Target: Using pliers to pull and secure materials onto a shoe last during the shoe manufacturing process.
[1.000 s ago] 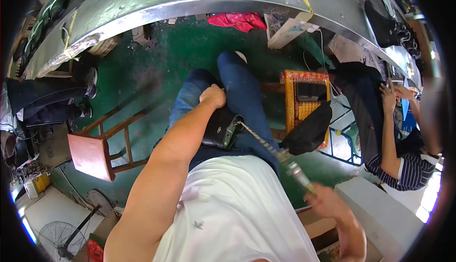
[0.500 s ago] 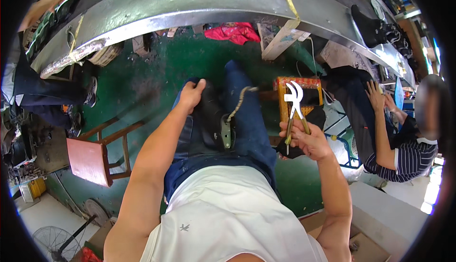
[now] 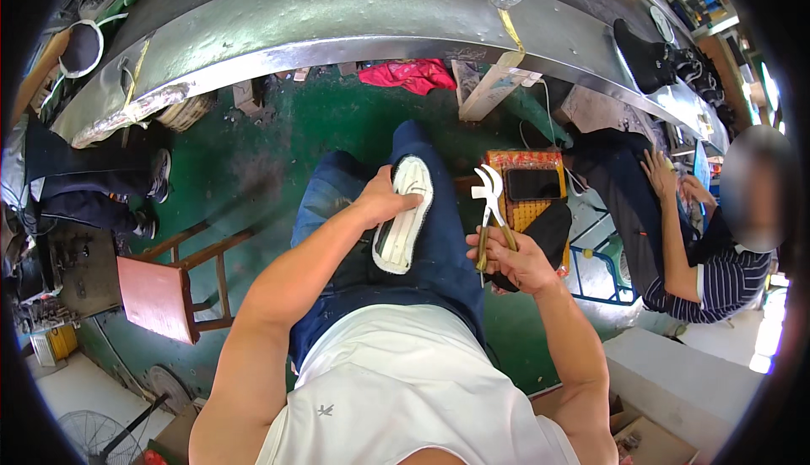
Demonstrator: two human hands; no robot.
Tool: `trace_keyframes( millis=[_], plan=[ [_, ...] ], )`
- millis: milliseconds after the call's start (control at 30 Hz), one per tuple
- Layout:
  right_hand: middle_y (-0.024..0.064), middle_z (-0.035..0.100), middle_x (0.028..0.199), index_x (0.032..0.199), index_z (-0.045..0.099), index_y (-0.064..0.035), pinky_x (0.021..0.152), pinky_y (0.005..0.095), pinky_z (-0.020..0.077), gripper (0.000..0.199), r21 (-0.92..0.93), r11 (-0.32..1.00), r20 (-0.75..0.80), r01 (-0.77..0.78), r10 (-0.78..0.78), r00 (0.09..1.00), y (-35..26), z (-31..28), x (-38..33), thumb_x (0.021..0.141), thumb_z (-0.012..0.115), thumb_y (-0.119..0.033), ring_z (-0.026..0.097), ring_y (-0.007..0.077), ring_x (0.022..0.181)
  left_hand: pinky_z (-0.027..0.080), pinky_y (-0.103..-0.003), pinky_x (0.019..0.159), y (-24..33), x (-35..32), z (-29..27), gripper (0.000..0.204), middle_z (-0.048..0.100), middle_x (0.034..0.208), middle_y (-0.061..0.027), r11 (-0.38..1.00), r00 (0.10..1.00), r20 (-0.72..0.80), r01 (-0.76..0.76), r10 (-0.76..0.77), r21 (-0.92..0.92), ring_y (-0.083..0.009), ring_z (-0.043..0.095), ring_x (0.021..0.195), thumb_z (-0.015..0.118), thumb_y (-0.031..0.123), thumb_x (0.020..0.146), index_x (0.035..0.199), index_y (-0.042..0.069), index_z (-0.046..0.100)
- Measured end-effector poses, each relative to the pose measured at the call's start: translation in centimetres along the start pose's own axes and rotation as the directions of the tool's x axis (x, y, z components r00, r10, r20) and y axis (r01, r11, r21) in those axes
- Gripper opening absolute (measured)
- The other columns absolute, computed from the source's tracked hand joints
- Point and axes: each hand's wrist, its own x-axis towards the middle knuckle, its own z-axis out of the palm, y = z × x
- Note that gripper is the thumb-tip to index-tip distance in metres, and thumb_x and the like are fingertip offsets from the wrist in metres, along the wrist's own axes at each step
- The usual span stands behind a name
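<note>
Centrally, we list one shoe (image 3: 402, 244), sole up with its white underside showing, lying lengthwise from about twelve-thirty to six-thirty over our blue jeans (image 3: 329, 199). Left hand (image 3: 384, 202): closed on the shoe from its nine o'clock side, thumb laid over the underside, the other fingers largely hidden. Right hand (image 3: 523, 261): near four o'clock, curled around the handles of one pair of metal pincers (image 3: 491, 202), whose parted jaws point to twelve, just beside the shoe yet apart from it. Toward three o'clock we record an orange beaded seat (image 3: 516, 213) bearing a dark phone (image 3: 533, 184); between eight and nine, a wooden stool (image 3: 156, 292); at twelve, a red cloth (image 3: 409, 75) below a metal-edged bench (image 3: 287, 22).
</note>
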Motion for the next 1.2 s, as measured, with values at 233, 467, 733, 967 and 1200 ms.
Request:
trace_keyframes(
  millis=[233,467,733,967,1200],
  plan=[
    [0.0087,0.069,0.109,0.131,0.060,0.0012,0.071,0.0267,0.0493,0.034,-0.351,0.925,-0.079,-0.145,0.125,0.989,1.1,0.7,-0.6,0.101,0.056,-0.015,0.059,0.0099,0.084,0.042,-0.034,0.111,-2.1,0.0,0.1,0.105,0.056,0.142,-0.0223,0.949,0.953,0.196,-0.176,0.231,-0.261,-0.0269,0.056,0.130,0.088,0.025,0.075,0.155,-0.008,0.028],
    [0.0065,0.068,0.103,0.126,0.061,0.0000,0.065,0.0271,0.0531,0.029,-0.387,0.881,-0.069,-0.271,0.266,0.962,1.9,2.4,0.7,0.100,0.057,-0.014,0.062,0.0117,0.080,0.053,-0.048,0.090,-1.3,-5.6,1.3,0.054,0.070,0.109,-0.0289,0.959,0.985,-0.065,-0.139,0.160,0.248,-0.0418,0.068,0.102,0.062,0.038,0.096,0.132,-0.001,0.062],
    [0.0028,0.068,0.087,0.109,0.065,-0.0033,0.058,0.0263,0.0496,0.016,-0.583,0.792,-0.100,-0.182,0.152,0.983,2.5,3.0,4.2,0.101,0.058,-0.015,0.063,0.0118,0.072,0.054,-0.052,0.086,-0.4,-6.1,2.1,0.042,0.070,0.098,-0.0276,0.908,0.967,-0.085,-0.192,0.239,0.373,-0.0451,0.068,0.093,0.052,0.031,0.102,0.126,0.000,0.066],
    [0.0033,0.067,0.085,0.107,0.064,-0.0028,0.055,0.0239,0.0446,0.014,-0.369,0.909,-0.114,-0.193,0.162,0.980,2.6,3.2,4.3,0.102,0.056,-0.013,0.059,0.0086,0.067,0.054,-0.051,0.085,-0.3,-6.3,1.8,0.044,0.070,0.098,-0.0275,0.928,0.972,-0.037,-0.211,0.233,0.307,-0.0444,0.068,0.094,0.053,0.030,0.100,0.130,0.000,0.064],
    [0.0204,0.068,0.098,0.119,0.059,0.0072,0.085,0.0407,0.0537,0.032,-0.895,0.420,-0.075,-0.150,0.189,0.979,-1.6,1.8,0.4,0.094,0.062,-0.013,0.066,0.0371,0.088,0.057,-0.044,0.074,-1.0,-9.3,3.7,0.021,0.067,0.094,-0.0137,0.756,0.768,-0.254,-0.409,0.587,0.511,-0.0362,0.068,0.082,0.066,0.015,0.088,0.104,0.002,0.069]
  ],
)
